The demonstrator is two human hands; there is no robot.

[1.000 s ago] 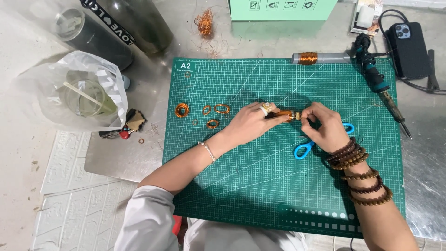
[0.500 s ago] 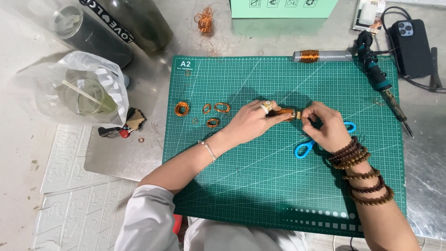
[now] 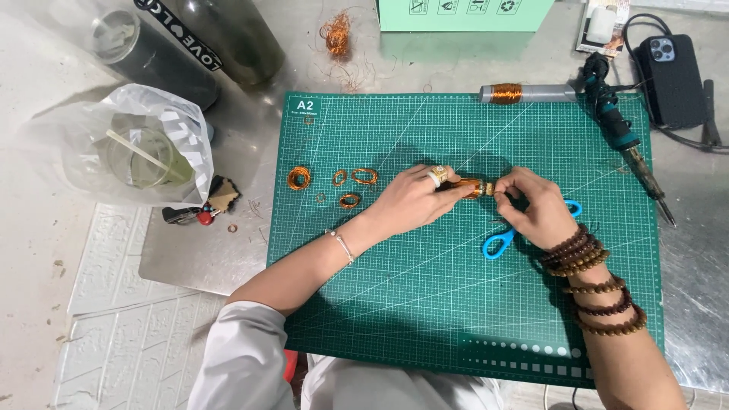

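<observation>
Both hands stayed put: left hand (image 3: 414,199) and right hand (image 3: 531,209) remained clamped on the small copper-wire-wound cylinder (image 3: 472,187) above the green cutting mat (image 3: 425,304).

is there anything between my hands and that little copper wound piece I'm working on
Nothing visible does. Both the left hand and the right hand already grip the copper-wound piece at its two ends, above the green cutting mat. The blue scissors lie partly under the right hand.

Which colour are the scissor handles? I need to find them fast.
Bright blue; the scissors lie partly under the right hand, head view.
</observation>
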